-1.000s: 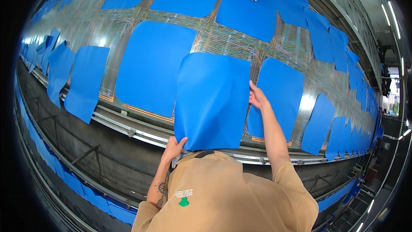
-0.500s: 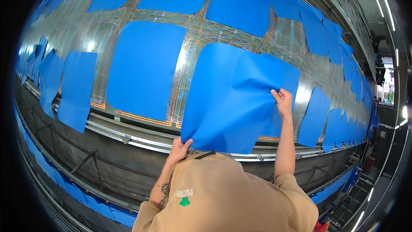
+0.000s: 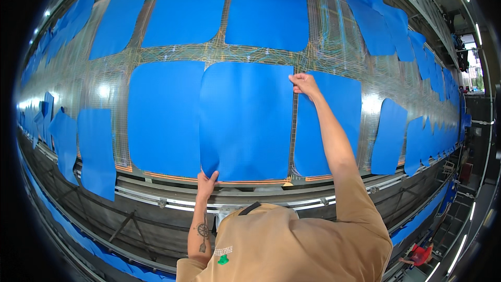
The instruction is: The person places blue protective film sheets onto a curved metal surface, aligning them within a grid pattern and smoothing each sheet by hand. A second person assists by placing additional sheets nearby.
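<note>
Working just right of a flat blue panel (image 3: 164,120), pinching in the left hand (image 3: 207,183) the lower left corner of a sheet (image 3: 247,121) spread over the table (image 3: 327,26), and gripping its right edge near the top in the right hand (image 3: 306,85), beside another panel (image 3: 346,104).

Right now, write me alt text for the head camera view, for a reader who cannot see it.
A person in a tan shirt holds a blue sheet over a line-marked table, left fingers at its near left corner, right fingers on its right edge by the far corner. More blue sheets lie on both sides and beyond it.
</note>
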Demonstrator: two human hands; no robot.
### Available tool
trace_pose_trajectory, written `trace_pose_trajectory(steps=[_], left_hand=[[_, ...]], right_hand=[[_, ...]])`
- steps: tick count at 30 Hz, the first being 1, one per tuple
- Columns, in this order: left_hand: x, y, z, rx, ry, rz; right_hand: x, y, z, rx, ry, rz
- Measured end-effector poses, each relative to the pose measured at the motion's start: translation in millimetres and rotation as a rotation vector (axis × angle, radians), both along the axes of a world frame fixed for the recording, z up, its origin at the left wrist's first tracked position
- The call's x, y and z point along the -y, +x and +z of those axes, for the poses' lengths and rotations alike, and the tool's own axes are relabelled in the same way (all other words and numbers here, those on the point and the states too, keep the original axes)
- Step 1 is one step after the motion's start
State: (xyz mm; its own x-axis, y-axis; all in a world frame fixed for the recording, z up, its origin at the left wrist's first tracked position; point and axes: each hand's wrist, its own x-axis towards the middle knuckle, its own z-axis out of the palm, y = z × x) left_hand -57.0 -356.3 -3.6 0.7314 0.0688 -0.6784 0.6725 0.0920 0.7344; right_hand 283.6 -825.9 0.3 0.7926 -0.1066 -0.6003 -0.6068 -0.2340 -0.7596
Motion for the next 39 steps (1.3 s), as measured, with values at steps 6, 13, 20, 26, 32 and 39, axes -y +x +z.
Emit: trace_pose_trajectory(steps=[6,13,20,26,32,39], left_hand=[[8,5,0,0.062,0.101,0.141],[14,16,-1,0.124,0.27,0.099],[19,28,4,0.044,0.203,0.267],[2,17,1,-0.003,0.286,0.101],[12,-1,13,0.022,0.258,0.157],[13,9,1,0.017,0.267,0.126]], right_hand=[[13,38,-19,0.166,-0.107,0.131],[32,35,-16,0.281,-0.122,0.146],[16,41,-14,0.366,-0.22,0.152],[21,43,-6,0.322,-0.357,0.283],[25,30,-5,0.297,-0.304,0.301],[34,28,-16,0.381,-0.33,0.16]])
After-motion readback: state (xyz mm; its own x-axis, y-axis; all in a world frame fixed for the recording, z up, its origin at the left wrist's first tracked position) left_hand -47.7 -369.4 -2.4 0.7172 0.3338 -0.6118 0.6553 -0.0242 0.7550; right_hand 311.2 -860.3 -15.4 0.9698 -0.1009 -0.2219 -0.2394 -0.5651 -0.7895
